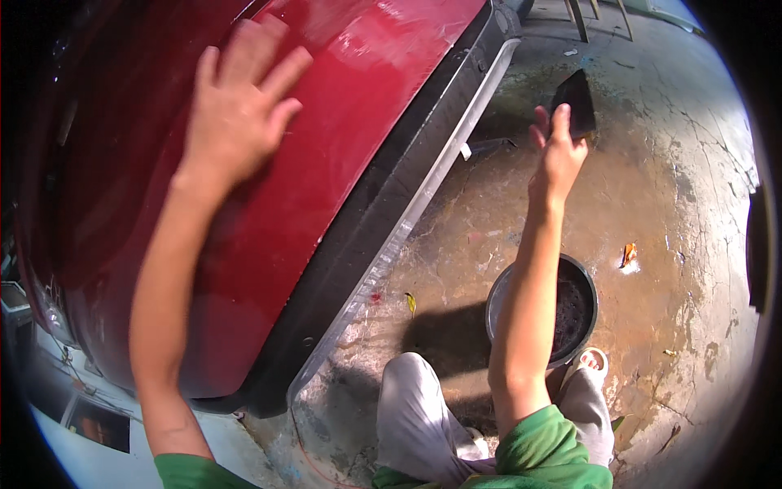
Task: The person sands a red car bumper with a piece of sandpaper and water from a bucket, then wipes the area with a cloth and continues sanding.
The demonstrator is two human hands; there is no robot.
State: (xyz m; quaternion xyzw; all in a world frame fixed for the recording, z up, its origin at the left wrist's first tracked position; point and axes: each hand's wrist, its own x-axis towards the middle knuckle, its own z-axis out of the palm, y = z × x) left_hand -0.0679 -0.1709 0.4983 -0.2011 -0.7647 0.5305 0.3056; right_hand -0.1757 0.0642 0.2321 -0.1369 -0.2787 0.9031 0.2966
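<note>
This looks like a driveway or yard, at least partly open to daylight — the concrete floor [643,183] is cracked, stained and wet in patches, with bright sun and dark shadows across it. A glossy red car [273,236] with dark trim takes up the left side, and a round dark bucket [594,295] stands on the ground near it. A dry brown leaf [628,255] and a yellow-green leaf [410,304] lie about, with thin furniture legs [579,23] at the far edge — whether home or business, I cannot tell.
</note>
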